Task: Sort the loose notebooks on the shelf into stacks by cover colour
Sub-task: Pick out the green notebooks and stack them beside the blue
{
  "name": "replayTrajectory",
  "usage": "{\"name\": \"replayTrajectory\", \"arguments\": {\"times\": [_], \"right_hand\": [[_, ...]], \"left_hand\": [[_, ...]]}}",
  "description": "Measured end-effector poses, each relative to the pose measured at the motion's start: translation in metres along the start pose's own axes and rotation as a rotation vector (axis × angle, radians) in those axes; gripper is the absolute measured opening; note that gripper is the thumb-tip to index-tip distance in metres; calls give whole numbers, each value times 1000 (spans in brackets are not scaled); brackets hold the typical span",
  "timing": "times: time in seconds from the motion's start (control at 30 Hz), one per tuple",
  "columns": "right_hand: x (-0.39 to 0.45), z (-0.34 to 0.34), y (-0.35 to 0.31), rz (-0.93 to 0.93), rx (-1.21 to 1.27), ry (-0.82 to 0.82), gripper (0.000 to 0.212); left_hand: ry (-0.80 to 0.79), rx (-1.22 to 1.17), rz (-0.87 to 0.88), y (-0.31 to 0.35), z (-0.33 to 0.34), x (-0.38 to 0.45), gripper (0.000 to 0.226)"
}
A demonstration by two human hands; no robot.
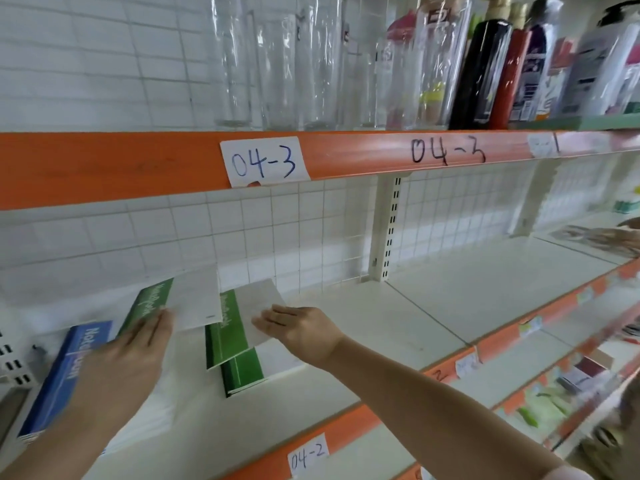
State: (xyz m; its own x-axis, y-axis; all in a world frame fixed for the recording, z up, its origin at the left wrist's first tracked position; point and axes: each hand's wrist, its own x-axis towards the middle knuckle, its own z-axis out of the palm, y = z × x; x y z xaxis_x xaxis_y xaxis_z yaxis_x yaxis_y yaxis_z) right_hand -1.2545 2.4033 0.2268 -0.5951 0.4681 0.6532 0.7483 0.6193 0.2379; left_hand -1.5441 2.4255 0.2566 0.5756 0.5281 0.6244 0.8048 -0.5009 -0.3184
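Note:
On the white shelf [433, 306] lie two green-and-white notebooks [232, 327], one on the other, slightly askew. My right hand [301, 329] rests flat on the top one, fingers straight. To the left, my left hand [138, 355] holds another green-and-white notebook [187, 301] lifted off the shelf, its far edge raised. A blue notebook [65, 372] lies at the far left, partly under my left wrist.
An orange shelf edge [138, 164] labelled 04-3 runs overhead, with glass tumblers [277, 64] and bottles [502, 64] above it. The shelf's front edge [346, 427] is labelled 04-2. A slotted upright [389, 230] divides the bays. Packaged goods [571, 382] fill lower shelves at right.

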Motion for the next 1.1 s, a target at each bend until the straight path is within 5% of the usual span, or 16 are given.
{"name": "replayTrajectory", "arguments": {"times": [0.27,0.47,0.73,0.9,1.03,1.1], "right_hand": [[-3,41,11,55,27,-206,58],[-6,37,15,137,9,-733,34],[-2,28,9,192,-6,-835,54],[-13,8,16,313,-14,-769,46],[-30,-1,31,315,-31,-756,47],[-37,-6,38,326,-70,-765,41]], "left_hand": [[78,58,121,17,11,15,49],[63,61,136,25,12,14,43],[58,63,212,62,30,13,43],[-98,76,233,91,48,20,41],[-456,-20,169,108,56,37,66],[-572,-8,202,110,51,47,57]]}}
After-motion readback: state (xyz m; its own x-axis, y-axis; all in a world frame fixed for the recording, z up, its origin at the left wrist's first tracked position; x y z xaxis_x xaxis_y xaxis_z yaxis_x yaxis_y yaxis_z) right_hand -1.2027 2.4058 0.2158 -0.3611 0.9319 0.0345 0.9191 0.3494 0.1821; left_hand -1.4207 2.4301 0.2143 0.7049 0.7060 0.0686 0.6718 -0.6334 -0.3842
